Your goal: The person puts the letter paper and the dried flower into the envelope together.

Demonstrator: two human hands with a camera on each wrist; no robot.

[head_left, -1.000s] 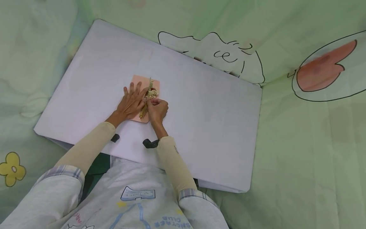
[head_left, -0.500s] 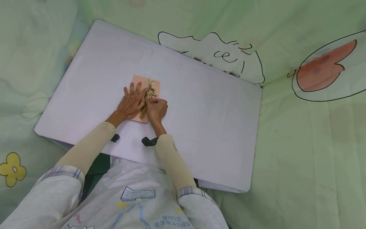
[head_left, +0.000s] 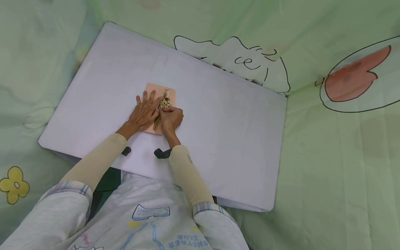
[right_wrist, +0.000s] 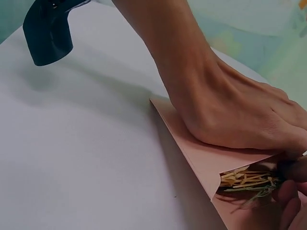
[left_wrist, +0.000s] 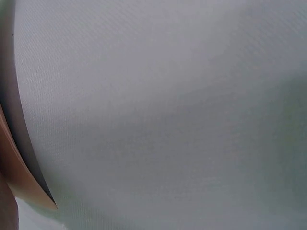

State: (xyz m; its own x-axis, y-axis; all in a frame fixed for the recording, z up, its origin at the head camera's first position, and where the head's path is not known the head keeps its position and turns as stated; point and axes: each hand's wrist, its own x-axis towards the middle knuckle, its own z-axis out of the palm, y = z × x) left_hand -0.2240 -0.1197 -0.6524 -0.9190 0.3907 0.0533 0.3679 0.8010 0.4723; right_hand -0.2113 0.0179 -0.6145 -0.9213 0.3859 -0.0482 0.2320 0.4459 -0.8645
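Observation:
A small bouquet of dried flowers [head_left: 165,102], with pale blooms, a bit of red and straw-coloured stems, lies on a pink card [head_left: 154,86]. My left hand [head_left: 143,113] rests flat on the card's left part, fingers spread, its thumb side beside the bouquet. With thumb and fingers, my right hand [head_left: 172,119] pinches the bouquet just below the blooms. In the right wrist view, the stems [right_wrist: 242,179] show beside a notched edge of the card [right_wrist: 206,167], and the right fingertips [right_wrist: 289,196] are partly cut off. The left wrist view catches only the card's edge [left_wrist: 29,187].
The card lies on a white table [head_left: 231,132] set at an angle. Dark wrist-camera mounts [head_left: 162,153] stick out near both forearms. Green printed fabric [head_left: 337,166] surrounds the table.
The bouquet's tip has dropped slightly towards me and its blooms have shifted a little to the left. My right forearm has moved slightly left and forward; the left hand stays in place.

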